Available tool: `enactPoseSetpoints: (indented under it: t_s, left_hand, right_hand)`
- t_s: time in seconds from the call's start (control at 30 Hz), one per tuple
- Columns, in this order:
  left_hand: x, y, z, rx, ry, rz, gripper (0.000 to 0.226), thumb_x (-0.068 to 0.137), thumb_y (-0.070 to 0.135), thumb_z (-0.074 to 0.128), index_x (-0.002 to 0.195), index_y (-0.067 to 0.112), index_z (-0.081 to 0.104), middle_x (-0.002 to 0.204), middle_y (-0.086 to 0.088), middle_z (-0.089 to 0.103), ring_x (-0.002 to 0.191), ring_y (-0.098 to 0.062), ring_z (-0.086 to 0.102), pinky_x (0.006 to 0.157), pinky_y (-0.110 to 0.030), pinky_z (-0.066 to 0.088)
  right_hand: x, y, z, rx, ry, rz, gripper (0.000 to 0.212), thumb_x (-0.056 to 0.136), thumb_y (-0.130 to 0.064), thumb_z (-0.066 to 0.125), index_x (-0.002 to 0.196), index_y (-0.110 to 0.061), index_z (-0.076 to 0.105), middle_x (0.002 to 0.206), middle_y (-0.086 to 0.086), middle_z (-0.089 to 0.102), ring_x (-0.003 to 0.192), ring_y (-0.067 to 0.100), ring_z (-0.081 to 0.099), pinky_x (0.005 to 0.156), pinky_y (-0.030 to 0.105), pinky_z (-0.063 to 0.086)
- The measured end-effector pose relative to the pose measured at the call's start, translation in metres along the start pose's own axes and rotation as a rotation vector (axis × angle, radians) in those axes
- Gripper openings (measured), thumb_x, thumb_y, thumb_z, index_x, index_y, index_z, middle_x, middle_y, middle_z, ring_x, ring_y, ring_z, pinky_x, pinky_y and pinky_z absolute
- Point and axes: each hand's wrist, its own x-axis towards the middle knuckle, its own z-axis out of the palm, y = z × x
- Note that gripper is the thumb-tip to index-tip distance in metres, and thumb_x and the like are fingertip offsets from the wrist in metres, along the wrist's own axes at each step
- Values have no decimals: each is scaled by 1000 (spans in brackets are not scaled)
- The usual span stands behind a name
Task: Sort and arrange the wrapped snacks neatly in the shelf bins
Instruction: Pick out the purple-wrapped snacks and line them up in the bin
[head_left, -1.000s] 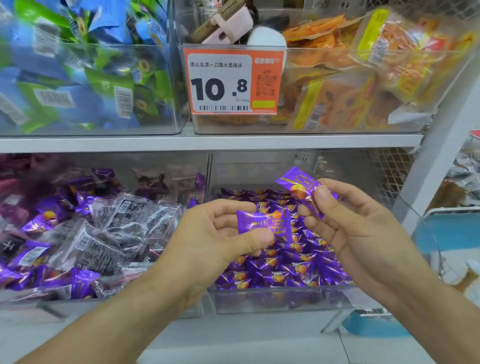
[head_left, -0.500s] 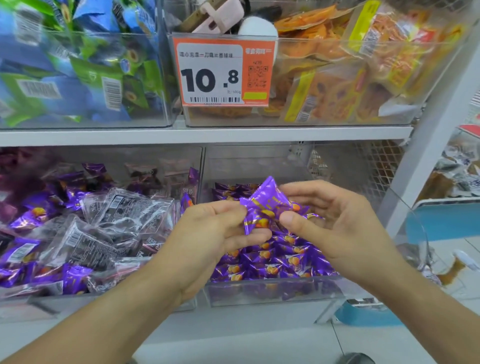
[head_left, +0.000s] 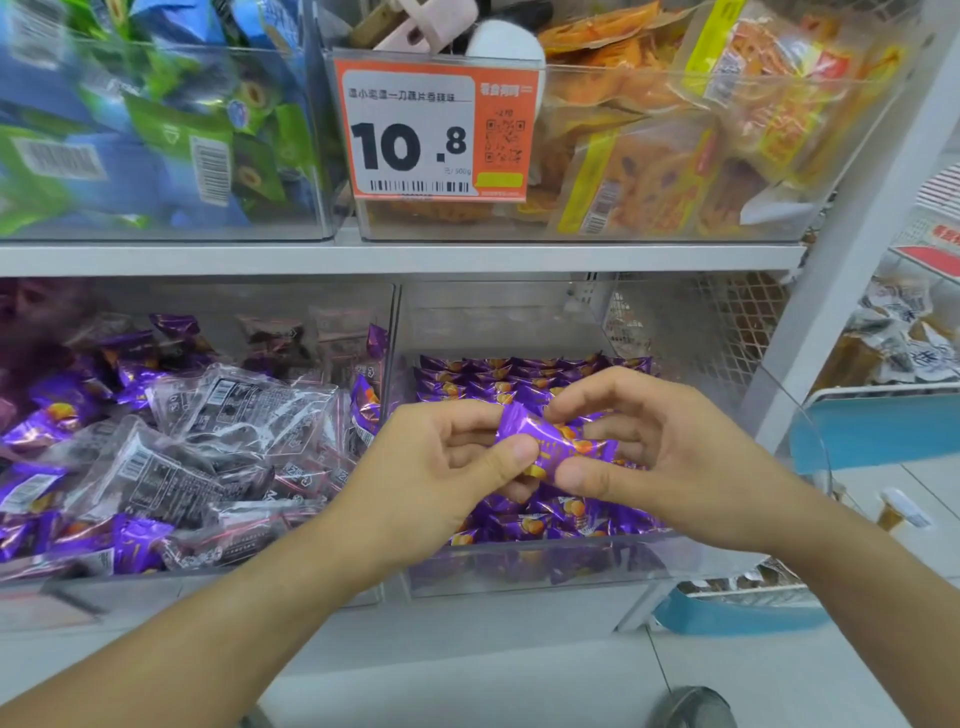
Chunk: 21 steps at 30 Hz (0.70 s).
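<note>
Both the left hand (head_left: 436, 467) and right hand (head_left: 670, 457) pinch purple wrapped candies (head_left: 550, 447) with curled fingers above the right clear bin (head_left: 519, 571); next, I judge, lay them aligned into the rows

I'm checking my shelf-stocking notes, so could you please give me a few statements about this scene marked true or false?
1. Both the left hand and right hand hold purple wrapped snacks. True.
2. The price tag reads 10.8. True.
3. The lower right bin holds green packets. False: it holds neat rows of purple snacks.
4. The price tag hangs on the lower left bin. False: it is on the upper right bin.
</note>
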Motion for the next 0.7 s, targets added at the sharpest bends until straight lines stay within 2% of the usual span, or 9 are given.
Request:
enactPoseSetpoints:
  t_s: [0.1,0.17,0.27,0.37,0.43,0.47,0.53,0.6,0.7]
  left_hand:
    - [-1,-3,7,54,-42,35,14,90,10,65,99,16,73,90,-3,77,80,-24,73,77,-30,59]
    - [0,-7,13,144,-54,77,16,89,10,69,97,22,74,91,1,76,78,-22,73,77,-34,59]
    - [4,-14,22,225,-20,135,14,84,25,73,98,25,75,94,-1,65,77,-22,71,75,-44,59]
    - [10,-16,34,232,21,179,16,79,34,71,94,38,74,93,-4,60,76,-21,68,76,-42,58]
    - [14,-16,42,245,30,220,14,80,34,69,91,42,73,91,-2,57,76,-19,66,76,-41,57]
    - [15,-17,46,266,32,244,13,82,34,69,92,41,72,91,-1,55,76,-17,64,76,-39,57]
    - [18,-17,52,301,25,279,10,87,29,69,95,35,72,94,3,54,80,-12,61,77,-35,56]
    - [22,-17,55,321,30,303,16,91,28,66,105,36,68,103,10,53,90,-6,61,82,-26,56]
    - [29,-18,54,408,78,272,45,94,34,60,137,28,51,125,16,45,107,2,55,93,-19,49]
  right_hand:
    - [-2,4,-4,-54,-52,55,60,63,-34,88,118,-31,63,103,-6,72,90,18,69,86,41,58]
    - [-4,6,-5,-97,-115,57,57,64,-33,90,116,-34,66,103,-8,72,93,11,69,86,39,58]
    - [-9,6,-10,-140,-120,77,56,58,-37,90,110,-36,68,102,-14,73,98,4,67,83,34,58]
    - [-12,6,-21,-210,-92,60,53,57,-42,87,106,-42,68,102,-22,72,98,-1,67,84,24,54]
    - [-12,6,-30,-235,-88,48,51,63,-37,87,111,-35,70,105,-18,73,101,1,67,89,25,54]
    - [-13,7,-34,-242,-86,48,52,66,-35,87,115,-31,70,108,-15,73,104,4,67,91,30,55]
    - [-13,11,-40,-271,-72,50,54,69,-36,87,120,-30,69,112,-12,72,109,9,66,92,41,56]
    - [-11,15,-45,-309,-61,37,52,71,-43,85,120,-34,69,114,-10,71,107,13,66,92,45,55]
    - [-4,24,-55,-400,-45,44,54,72,-54,80,120,-34,67,115,-11,66,106,13,65,92,45,54]
